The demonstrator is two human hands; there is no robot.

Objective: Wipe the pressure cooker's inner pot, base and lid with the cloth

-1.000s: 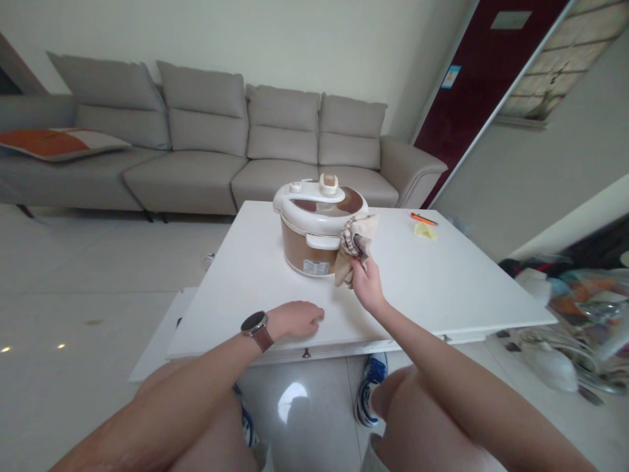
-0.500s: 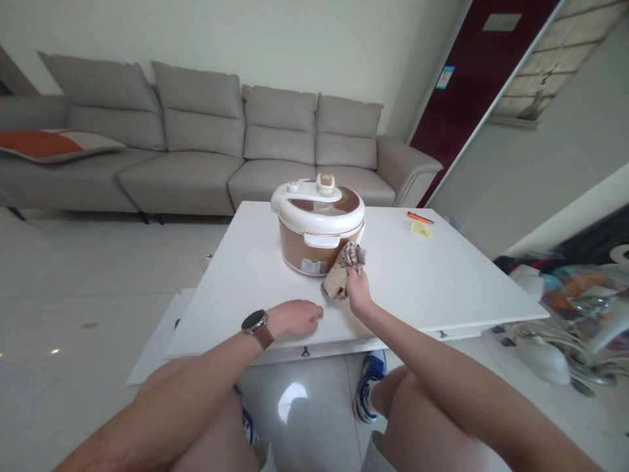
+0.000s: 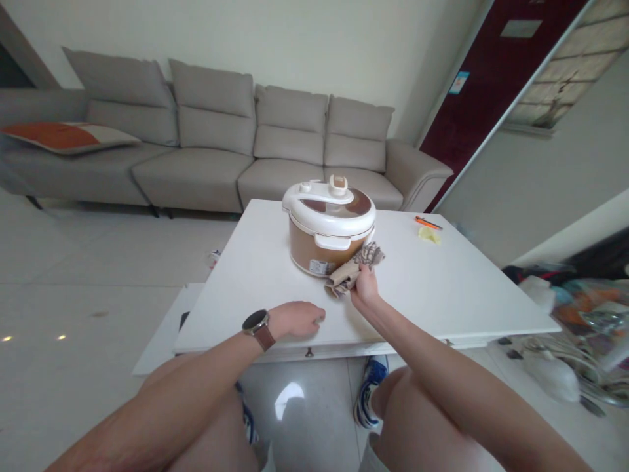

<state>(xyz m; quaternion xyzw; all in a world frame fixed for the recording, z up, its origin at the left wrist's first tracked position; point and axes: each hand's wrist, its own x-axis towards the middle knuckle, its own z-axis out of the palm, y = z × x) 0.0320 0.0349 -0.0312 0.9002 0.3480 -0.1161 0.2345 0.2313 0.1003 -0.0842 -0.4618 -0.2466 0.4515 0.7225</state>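
A pressure cooker (image 3: 322,249) with a white lid and a gold-brown body stands upright on the white table (image 3: 255,262). My right hand (image 3: 366,286) is closed around a crumpled beige patterned cloth (image 3: 344,274), which lies against the cooker's lower right side. Part of the cloth's printed end sticks out above my fingers. My left hand (image 3: 299,318), with a watch (image 3: 256,321) on its wrist, rests on the tabletop near the front edge. Its fingers are loosely bent, and nothing shows in them. The cooker is apart from that hand.
At the table's back right lie an orange box cutter or pen-like tool (image 3: 428,223) and a crumpled yellowish piece (image 3: 429,235). A grey sofa (image 3: 196,170) stands behind the table. Cables and bags (image 3: 584,314) are on the floor at right.
The cloth in my right hand has shifted and turned slightly beside the cooker's base. My left hand stays in place. The whole view has swung a little to the left.
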